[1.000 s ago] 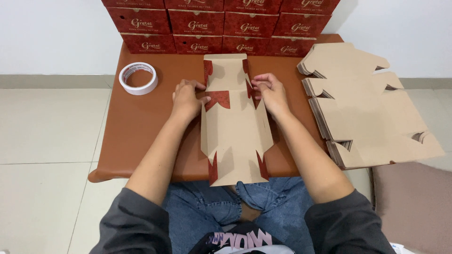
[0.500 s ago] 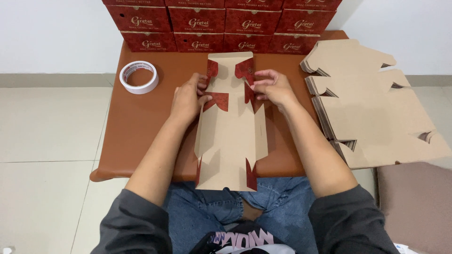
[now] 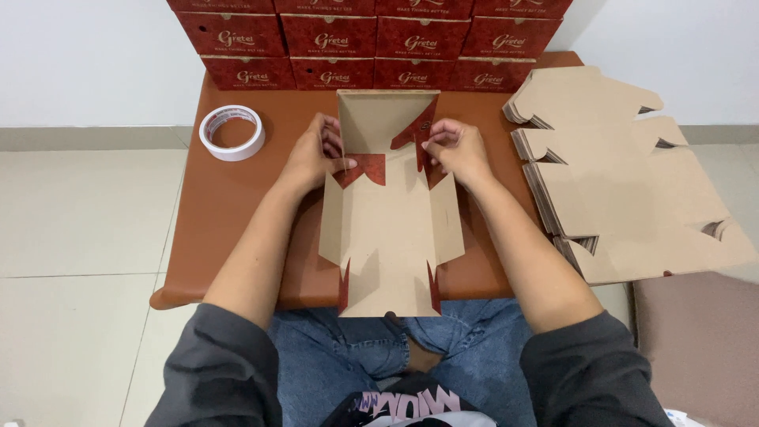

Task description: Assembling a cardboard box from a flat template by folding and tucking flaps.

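Observation:
A flat brown cardboard box blank [image 3: 389,225] with red inner tabs lies on the brown low table [image 3: 229,205] in front of me. Its far end panel stands folded upright. My left hand [image 3: 316,153] pinches the left red tab and side flap near the far end. My right hand [image 3: 455,150] pinches the right red tab, which is bent inward. The near end of the blank hangs over the table's front edge above my lap.
A roll of white tape [image 3: 232,132] lies at the table's left. Red printed boxes [image 3: 371,43] are stacked along the wall behind. A pile of flat brown box blanks [image 3: 624,182] sits at the right, overhanging the table.
The far end panel of the blank has been folded up to stand upright, and the blank has slid toward me. Both hands stayed on the red tabs.

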